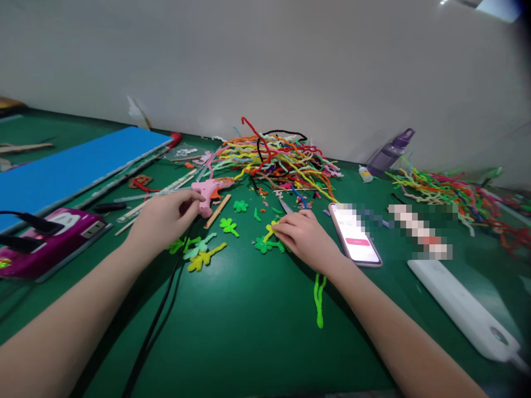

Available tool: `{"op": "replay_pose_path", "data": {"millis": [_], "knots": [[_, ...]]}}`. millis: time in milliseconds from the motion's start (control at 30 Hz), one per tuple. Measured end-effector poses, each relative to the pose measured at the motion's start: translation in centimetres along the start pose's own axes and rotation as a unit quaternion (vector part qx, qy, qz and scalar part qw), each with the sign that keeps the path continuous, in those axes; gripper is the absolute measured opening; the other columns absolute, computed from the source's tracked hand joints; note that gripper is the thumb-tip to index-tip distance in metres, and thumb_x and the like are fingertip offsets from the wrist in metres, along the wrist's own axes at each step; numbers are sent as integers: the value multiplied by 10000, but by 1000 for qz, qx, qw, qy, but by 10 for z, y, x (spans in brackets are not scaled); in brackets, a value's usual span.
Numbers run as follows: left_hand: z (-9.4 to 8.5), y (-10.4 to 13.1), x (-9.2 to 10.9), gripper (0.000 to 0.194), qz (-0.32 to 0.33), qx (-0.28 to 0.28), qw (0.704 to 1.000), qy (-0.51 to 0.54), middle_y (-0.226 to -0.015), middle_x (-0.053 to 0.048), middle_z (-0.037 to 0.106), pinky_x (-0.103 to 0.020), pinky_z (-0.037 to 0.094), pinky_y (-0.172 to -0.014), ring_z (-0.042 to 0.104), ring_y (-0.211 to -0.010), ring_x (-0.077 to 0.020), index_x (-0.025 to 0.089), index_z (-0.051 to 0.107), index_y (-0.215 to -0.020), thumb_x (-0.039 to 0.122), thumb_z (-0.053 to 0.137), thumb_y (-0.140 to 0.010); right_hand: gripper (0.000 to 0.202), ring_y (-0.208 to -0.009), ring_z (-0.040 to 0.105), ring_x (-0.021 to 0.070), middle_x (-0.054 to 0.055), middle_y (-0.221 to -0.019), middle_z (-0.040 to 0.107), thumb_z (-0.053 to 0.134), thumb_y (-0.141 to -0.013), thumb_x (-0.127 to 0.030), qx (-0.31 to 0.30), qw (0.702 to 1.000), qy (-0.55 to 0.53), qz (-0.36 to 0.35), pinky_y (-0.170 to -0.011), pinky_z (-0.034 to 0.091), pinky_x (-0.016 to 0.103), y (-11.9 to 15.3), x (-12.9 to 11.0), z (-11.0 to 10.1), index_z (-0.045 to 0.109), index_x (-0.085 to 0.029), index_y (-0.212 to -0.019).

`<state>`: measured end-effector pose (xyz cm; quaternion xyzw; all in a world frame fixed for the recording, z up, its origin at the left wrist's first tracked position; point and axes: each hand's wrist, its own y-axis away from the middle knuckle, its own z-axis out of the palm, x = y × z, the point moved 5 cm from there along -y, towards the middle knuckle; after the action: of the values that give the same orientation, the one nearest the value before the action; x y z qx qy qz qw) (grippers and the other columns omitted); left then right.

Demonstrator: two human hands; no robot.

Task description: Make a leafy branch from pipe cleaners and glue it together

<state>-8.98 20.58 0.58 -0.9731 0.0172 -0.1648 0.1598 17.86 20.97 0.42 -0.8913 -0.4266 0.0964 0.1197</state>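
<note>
My left hand (166, 215) is closed, its fingertips on the handle end of a pink hot glue gun (203, 194). The gun lies on its side with its nozzle to the right, and a black cord runs from it toward me. My right hand (305, 237) is pinched at a small yellow pipe-cleaner flower (269, 230), just above a green pipe-cleaner flower (262, 245). Its fingers partly hide both. Scissor blades (284, 205) show behind my right hand. Between my hands lie a bright green flower (228, 226), a darker green one (240, 206) and a yellow one (201, 260).
A tangled heap of pipe cleaners (274, 157) lies at the back. At left are a blue board (83, 157) and a magenta power strip (53, 243). On the right are a lit phone (352, 235), a white device (460, 309) and a purple bottle (388, 156).
</note>
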Motion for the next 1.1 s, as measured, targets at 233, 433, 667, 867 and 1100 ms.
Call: {"op": "replay_pose_path", "data": {"millis": [233, 433, 667, 867, 1100], "knots": [[0, -1, 2, 322, 1, 1, 1000, 1, -718, -7, 656, -241, 341, -563, 560, -607, -170, 221, 676, -942, 381, 413, -849, 182, -938, 558, 172, 36, -1024, 660, 529, -920, -210, 22, 1000, -11, -12, -853, 310, 333, -5, -1, -5, 689, -233, -1002], [1, -1, 2, 328, 4, 3, 1000, -1, -751, -13, 668, -246, 349, -574, 569, -625, -174, 221, 678, -945, 379, 408, -850, 149, -978, 548, 175, 34, -1040, 655, 555, -907, -226, 0, 999, 3, -47, -877, 310, 337, -11, -5, 2, 702, -223, -925], [2, -2, 1, 333, 6, 0, 1000, -1, -768, -14, 673, -245, 344, -564, 554, -600, -166, 216, 678, -947, 379, 404, -852, 138, -903, 540, 155, 19, -975, 651, 547, -911, -215, 17, 998, 23, -54, -853, 306, 318, -11, -4, 5, 676, -195, -866], [2, -1, 1, 326, 2, 1, 1000, -3, -744, -8, 665, -242, 336, -559, 550, -595, -166, 224, 677, -950, 378, 407, -852, 141, -872, 532, 146, 16, -948, 649, 527, -918, -181, 23, 998, 39, -45, -850, 290, 314, -11, -5, 4, 652, -186, -853], [0, 0, 2, 322, 1, -10, 1000, -3, -745, -15, 670, -242, 335, -560, 553, -599, -170, 217, 672, -957, 378, 411, -856, 177, -903, 533, 157, 25, -985, 652, 467, -920, -113, 17, 998, 50, -36, -887, 278, 330, -9, -6, 0, 625, -187, -893]]}}
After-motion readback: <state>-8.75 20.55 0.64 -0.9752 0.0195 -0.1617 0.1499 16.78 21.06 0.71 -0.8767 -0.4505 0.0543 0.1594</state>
